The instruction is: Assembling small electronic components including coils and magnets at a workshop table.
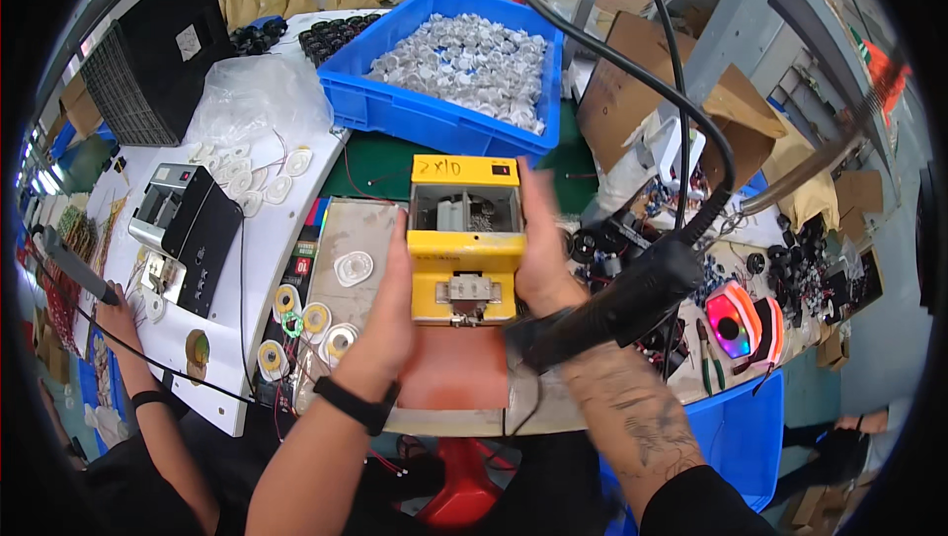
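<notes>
A yellow screw feeder (pixel 464 254) with a window over small metal screws stands in front of me. My left hand (pixel 395 304) lies along its left side and my right hand (pixel 541 249) along its right side, palms facing inward, gripping it between them. The right hand is slightly blurred. A brown-red mat (pixel 454 368) lies just before the feeder. Over my right wrist hangs a black power screwdriver (pixel 622 304) on a cable, hiding part of the wrist. Left of my left hand lies a round white plastic part (pixel 353 268), with several coil-like discs (pixel 316 319) nearby.
A blue bin (pixel 444 121) full of white parts stands behind the feeder. At right are pliers (pixel 709 358), a glowing lamp (pixel 731 321) and a cardboard box (pixel 632 91). Another person's hand (pixel 118 324) works at left, near a black-and-silver screw feeder (pixel 188 225). A blue crate (pixel 741 437) sits lower right.
</notes>
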`<state>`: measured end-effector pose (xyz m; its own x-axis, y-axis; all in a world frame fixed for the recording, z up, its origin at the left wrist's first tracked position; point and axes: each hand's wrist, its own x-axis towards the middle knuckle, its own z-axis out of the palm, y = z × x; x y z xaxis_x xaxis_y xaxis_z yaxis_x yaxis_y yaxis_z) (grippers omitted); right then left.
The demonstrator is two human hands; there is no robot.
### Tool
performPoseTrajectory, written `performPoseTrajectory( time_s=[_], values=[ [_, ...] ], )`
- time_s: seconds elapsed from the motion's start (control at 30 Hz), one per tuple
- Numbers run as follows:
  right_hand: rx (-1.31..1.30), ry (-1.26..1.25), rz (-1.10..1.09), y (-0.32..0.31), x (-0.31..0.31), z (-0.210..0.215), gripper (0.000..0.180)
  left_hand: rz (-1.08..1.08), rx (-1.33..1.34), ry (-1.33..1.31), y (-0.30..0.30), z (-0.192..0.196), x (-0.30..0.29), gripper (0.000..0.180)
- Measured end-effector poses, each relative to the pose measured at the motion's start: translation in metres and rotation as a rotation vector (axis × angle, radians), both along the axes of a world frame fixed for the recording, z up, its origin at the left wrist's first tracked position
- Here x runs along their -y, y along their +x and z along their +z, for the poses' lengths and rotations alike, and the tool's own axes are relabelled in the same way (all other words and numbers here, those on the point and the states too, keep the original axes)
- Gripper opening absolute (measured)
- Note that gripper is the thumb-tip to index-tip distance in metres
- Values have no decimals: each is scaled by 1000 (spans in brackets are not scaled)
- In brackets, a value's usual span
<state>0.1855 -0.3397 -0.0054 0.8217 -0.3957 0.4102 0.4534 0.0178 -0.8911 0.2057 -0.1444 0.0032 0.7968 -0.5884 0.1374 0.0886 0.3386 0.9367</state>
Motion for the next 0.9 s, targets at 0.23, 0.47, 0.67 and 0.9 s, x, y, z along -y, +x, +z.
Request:
performPoseTrajectory(
  time_s=[0.23, 0.47, 0.67, 0.9],
  values=[
    [-156, 571, 145, -5, 12, 11, 84, -210, -122, -46, 3, 35, -9, 84],
    [-310, 229, 31, -68, 11, 39, 68, 59, -106, 44, -13, -14, -61, 50],
    [-347, 149, 101, -158, 15, 45, 45, 241, 155, 253, -77, 40, -79, 43],
    [-363, -443, -174, -230, -28, 22, 20, 304, 614, 503, -101, 46, -32, 36]
  ],
)
